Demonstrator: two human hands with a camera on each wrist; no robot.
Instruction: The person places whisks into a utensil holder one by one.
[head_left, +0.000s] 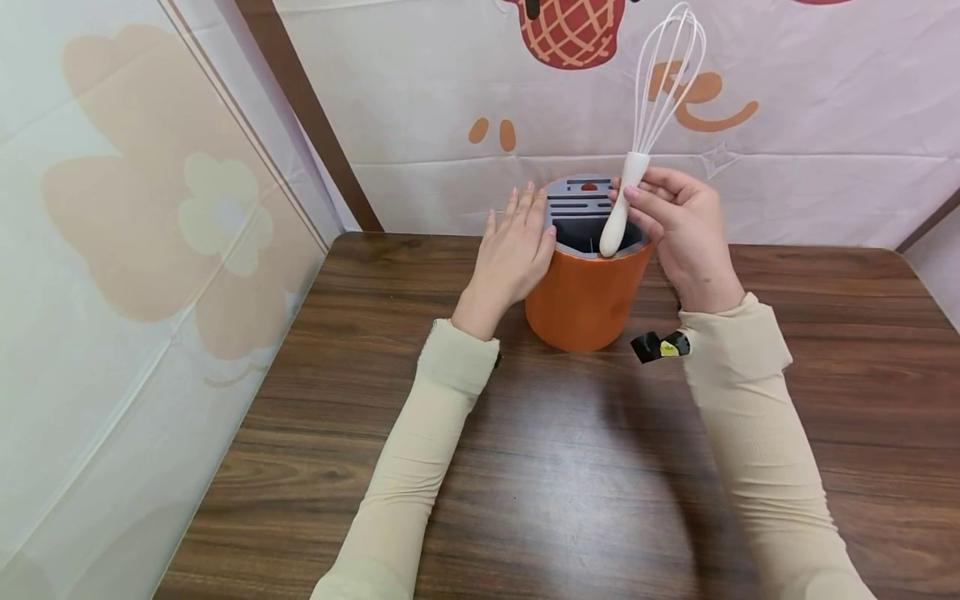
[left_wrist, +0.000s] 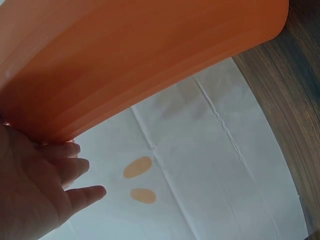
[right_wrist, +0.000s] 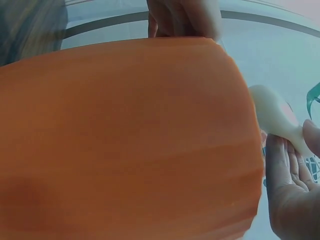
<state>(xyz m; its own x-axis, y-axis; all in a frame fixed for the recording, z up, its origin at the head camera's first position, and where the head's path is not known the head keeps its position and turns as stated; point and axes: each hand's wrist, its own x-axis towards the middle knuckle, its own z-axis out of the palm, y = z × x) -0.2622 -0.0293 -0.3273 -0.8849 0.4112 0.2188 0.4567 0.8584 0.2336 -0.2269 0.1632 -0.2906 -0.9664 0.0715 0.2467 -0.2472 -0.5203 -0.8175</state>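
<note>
An orange cylindrical utensil holder [head_left: 587, 296], smooth-walled and matte, stands upright near the far edge of a dark wood-grain worktop [head_left: 570, 467]. Its top carries a grey insert [head_left: 581, 204] with narrow parallel slots at the rear and an open compartment at the front. A white whisk [head_left: 647, 125] with looped wires and a smooth tapered handle is held tilted, wires uppermost, its handle tip just inside the open compartment. The right hand [head_left: 678, 225] pinches the handle between thumb and curled fingers; the right wrist view shows the handle's rounded end [right_wrist: 272, 117] beside the holder's orange wall [right_wrist: 125, 140]. The left hand [head_left: 513, 254] lies flat against the holder's left side, fingers straight and together, reaching to the rim; the left wrist view shows its fingertips [left_wrist: 75, 167] at the orange wall [left_wrist: 130, 55]. Both forearms wear ribbed beige sleeves [head_left: 427, 433]. Pale printed sheeting [head_left: 420, 108] hangs behind.
</note>
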